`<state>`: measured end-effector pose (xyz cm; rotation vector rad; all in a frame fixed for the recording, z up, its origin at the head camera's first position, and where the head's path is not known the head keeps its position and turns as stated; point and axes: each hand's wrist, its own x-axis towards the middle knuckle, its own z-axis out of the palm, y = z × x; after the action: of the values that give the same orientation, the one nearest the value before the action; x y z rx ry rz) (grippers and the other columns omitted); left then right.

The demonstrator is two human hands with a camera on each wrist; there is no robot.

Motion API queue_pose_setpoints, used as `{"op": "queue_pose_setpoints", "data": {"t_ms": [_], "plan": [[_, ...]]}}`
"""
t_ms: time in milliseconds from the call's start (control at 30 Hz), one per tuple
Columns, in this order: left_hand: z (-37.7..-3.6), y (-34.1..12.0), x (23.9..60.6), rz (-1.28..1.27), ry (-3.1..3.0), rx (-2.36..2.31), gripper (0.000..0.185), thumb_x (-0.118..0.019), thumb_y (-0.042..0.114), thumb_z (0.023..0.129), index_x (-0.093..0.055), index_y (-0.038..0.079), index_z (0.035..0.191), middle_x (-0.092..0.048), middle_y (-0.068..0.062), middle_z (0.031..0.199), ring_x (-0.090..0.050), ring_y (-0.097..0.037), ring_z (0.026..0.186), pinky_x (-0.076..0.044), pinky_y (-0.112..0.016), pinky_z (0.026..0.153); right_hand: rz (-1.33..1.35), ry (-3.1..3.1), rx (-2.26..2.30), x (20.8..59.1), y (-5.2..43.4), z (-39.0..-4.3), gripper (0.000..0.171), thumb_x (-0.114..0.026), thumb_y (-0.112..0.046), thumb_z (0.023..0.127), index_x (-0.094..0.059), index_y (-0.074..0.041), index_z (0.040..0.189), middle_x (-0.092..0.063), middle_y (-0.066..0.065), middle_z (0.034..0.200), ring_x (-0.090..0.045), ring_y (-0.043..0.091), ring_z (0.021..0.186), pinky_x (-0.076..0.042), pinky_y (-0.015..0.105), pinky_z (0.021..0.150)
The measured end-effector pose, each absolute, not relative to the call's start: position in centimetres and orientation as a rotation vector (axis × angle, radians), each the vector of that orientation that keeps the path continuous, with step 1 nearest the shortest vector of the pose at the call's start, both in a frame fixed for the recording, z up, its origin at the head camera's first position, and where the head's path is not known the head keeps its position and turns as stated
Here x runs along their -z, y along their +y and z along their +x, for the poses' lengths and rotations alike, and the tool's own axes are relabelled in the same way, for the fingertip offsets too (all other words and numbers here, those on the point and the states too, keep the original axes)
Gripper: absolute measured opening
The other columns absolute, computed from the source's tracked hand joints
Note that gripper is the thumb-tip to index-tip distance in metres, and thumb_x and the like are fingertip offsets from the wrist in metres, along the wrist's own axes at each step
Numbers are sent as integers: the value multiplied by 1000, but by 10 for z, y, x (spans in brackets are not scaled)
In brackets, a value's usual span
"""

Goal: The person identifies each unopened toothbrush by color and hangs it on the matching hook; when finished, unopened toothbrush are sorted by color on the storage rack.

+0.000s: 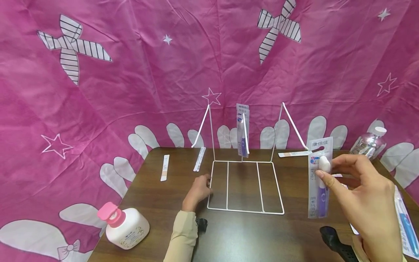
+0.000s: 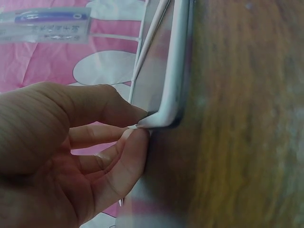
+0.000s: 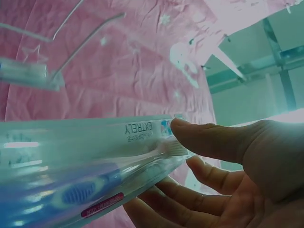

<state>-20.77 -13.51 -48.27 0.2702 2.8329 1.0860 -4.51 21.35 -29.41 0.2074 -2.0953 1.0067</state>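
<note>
A white wire display rack [image 1: 245, 211] stands on the table, with three prongs sloping forward. My left hand [image 1: 198, 191] pinches the left side of its base between thumb and fingers, close to a bent corner of the wire in the left wrist view. In my right hand [image 1: 366, 189] is a packaged purple toothbrush [image 1: 322, 200], gripped by its upper part, upright, hang hole at the top. That hole lies right by the tip of the right prong [image 1: 296, 127] in the head view. Other packaged toothbrushes [image 1: 240, 112] hang on the middle prong.
A white pump bottle [image 1: 129, 229] with a pink top stands at the front left. Small white strip packets [image 1: 165, 167] lie about the table. A clear bottle [image 1: 368, 143] stands at the back right, and a packaged blue toothbrush [image 1: 407, 225] lies at the right edge.
</note>
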Motion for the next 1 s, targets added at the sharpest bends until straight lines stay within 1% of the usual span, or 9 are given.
{"op": "queue_pose_setpoints", "data": {"t_ms": [133,267,367,500,667,767,1000], "plan": [[-208,-136,483,278,2840,-1078,53,-76,-8,75,-60,-12,124,-60,-11,85,-55,-22,70,-47,-32,61,287,-2095,-1048,295,200,-46,46,-84,15,68,-63,5,108,-63,-22,95,-60,-14,85,-45,5,74],[-208,-136,484,292,2855,-1065,51,-76,-7,74,-61,-11,122,-60,-10,84,-55,-22,71,-47,-33,63,345,-2136,-1051,298,183,-51,49,-85,15,67,-63,2,108,-70,-5,89,-61,-13,82,-47,6,72],[-209,-136,485,297,2860,-1061,50,-75,-7,73,-61,-11,121,-60,-9,84,-54,-21,71,-47,-34,63,429,-2135,-1066,301,170,-56,49,-84,15,67,-61,2,109,-71,7,86,-61,-9,81,-48,8,72],[-208,-135,485,305,2861,-1062,49,-75,-8,73,-62,-11,120,-59,-9,82,-53,-21,69,-46,-32,60,486,-2126,-1080,305,158,-61,49,-85,14,67,-61,1,109,-70,5,86,-64,-1,79,-50,10,71],[-207,-136,485,297,2857,-1075,50,-74,-9,73,-61,-11,121,-59,-10,83,-54,-21,70,-47,-32,60,529,-2128,-1100,309,146,-66,48,-85,12,69,-62,0,109,-70,3,88,-66,6,78,-51,13,70],[-206,-136,485,298,2858,-1081,50,-74,-9,73,-62,-11,121,-60,-10,83,-54,-21,70,-47,-32,61,536,-2118,-1106,313,140,-69,47,-86,11,69,-61,-1,107,-69,2,88,-66,7,77,-52,13,69],[-206,-136,484,306,2847,-1108,47,-74,-10,73,-62,-11,118,-60,-10,81,-54,-20,68,-47,-31,59,558,-2083,-1101,316,128,-76,44,-88,8,67,-61,0,102,-68,1,85,-65,9,72,-51,16,64]]}}
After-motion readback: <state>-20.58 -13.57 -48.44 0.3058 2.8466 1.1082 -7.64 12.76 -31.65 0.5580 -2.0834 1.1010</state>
